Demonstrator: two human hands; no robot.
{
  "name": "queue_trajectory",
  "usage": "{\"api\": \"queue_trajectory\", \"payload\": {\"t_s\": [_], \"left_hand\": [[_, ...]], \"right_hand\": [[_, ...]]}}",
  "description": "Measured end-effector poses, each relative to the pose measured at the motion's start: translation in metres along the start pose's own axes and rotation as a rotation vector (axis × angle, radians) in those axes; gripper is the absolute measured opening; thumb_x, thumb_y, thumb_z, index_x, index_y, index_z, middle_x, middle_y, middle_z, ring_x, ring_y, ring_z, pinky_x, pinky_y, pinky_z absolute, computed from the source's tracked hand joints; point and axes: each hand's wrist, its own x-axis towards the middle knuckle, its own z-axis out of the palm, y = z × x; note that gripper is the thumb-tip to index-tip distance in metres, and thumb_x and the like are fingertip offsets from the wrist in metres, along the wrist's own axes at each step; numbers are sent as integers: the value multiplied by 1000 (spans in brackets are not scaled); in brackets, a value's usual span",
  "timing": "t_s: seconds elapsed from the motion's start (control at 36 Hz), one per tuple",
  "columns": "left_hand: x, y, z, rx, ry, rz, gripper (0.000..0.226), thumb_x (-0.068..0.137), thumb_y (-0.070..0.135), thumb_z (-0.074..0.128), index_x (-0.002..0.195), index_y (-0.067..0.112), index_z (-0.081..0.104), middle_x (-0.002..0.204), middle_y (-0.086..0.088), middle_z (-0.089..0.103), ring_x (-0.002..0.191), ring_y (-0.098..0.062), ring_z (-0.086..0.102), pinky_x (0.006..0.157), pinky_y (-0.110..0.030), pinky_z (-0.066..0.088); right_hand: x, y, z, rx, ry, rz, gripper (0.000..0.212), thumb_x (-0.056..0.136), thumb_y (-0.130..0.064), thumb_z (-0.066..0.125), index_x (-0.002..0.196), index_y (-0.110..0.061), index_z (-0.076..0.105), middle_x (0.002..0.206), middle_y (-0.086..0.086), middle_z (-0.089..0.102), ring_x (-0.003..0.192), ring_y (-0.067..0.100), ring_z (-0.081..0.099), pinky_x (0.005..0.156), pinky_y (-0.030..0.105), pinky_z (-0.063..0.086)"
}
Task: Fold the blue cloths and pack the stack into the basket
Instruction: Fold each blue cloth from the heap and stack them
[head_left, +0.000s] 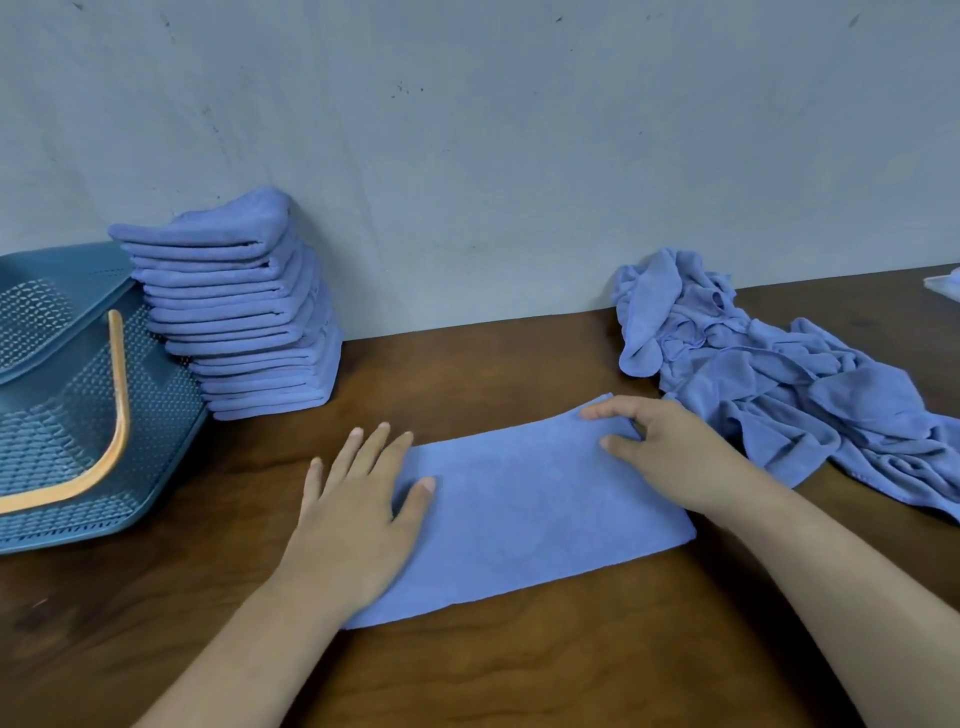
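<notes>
My left hand (358, 519) presses flat, fingers spread, on the left end of the blue cloth (530, 514), a smooth long rectangle on the wooden table (467, 675). My right hand (670, 452) pinches its far right corner.

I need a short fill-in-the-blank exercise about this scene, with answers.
The teal plastic mesh basket has an ___ handle. The tall stack of folded blue cloths stands by the grey ___. The left hand and the right hand touch one flat blue cloth on the brown wooden ___.
Missing words: orange; wall; table.
</notes>
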Motion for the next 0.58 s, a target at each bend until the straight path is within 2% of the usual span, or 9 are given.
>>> {"api": "queue_trajectory", "payload": {"t_s": [0.03, 0.06, 0.11, 0.14, 0.22, 0.31, 0.47, 0.58], "left_hand": [[-2, 2, -3, -17, 23, 57, 67, 103, 67, 20, 166, 44, 18, 174, 24, 4, 159, 1, -12, 132, -42, -6], [-4, 4, -5, -43, 26, 120, 64, 104, 66, 22, 165, 46, 22, 173, 27, 7, 158, 6, -12, 132, -39, -5], [-10, 12, -9, -80, -24, 248, 60, 104, 66, 28, 162, 49, 27, 169, 35, 10, 153, 14, -13, 132, -34, -4], [-14, 16, -9, -79, -66, 302, 60, 104, 68, 30, 161, 51, 28, 167, 37, 9, 152, 17, -15, 131, -31, -5], [-20, 24, -3, -23, -195, 381, 66, 100, 77, 28, 162, 58, 16, 167, 40, -4, 149, 17, -23, 131, -34, -8], [-21, 26, 1, 58, -248, 378, 74, 96, 85, 21, 161, 61, -3, 165, 39, -21, 147, 14, -32, 131, -38, -11], [-23, 29, 2, 71, -253, 362, 72, 97, 85, 19, 159, 62, -11, 163, 37, -29, 145, 12, -38, 131, -40, -13], [-24, 39, 9, 49, -233, 378, 74, 98, 83, 19, 161, 58, -9, 165, 35, -26, 147, 12, -36, 130, -39, -14]], "right_hand": [[0, 0, 1, 3, -4, -3, 35, 105, -14, 59, 134, -33, 69, 83, -25, 52, 69, -25, 53, 66, 1, 39], [0, -1, 1, 27, -15, -9, 34, 104, -18, 62, 133, -36, 69, 96, -30, 60, 87, -28, 55, 79, 0, 39], [-2, -2, 0, 99, -66, -11, 32, 98, -33, 73, 127, -47, 70, 122, -38, 62, 123, -19, 50, 104, 13, 38], [-5, -4, -2, 108, -108, -7, 35, 92, -41, 79, 124, -53, 70, 128, -40, 59, 128, -16, 48, 107, 19, 39], [-11, -7, -10, -27, -268, -1, 69, 73, -58, 90, 130, -71, 53, 144, -38, 43, 136, -11, 38, 109, 24, 36], [-15, -8, -18, -63, -335, 21, 90, 70, -53, 94, 139, -75, 40, 150, -34, 36, 142, -4, 33, 112, 26, 34], [-15, -6, -25, -87, -334, 70, 93, 73, -43, 94, 146, -67, 41, 142, -29, 45, 127, -2, 47, 98, 18, 42], [-12, 1, -35, -112, -325, 80, 97, 65, -52, 96, 143, -71, 40, 149, -27, 44, 135, 4, 48, 115, 32, 42]]}}
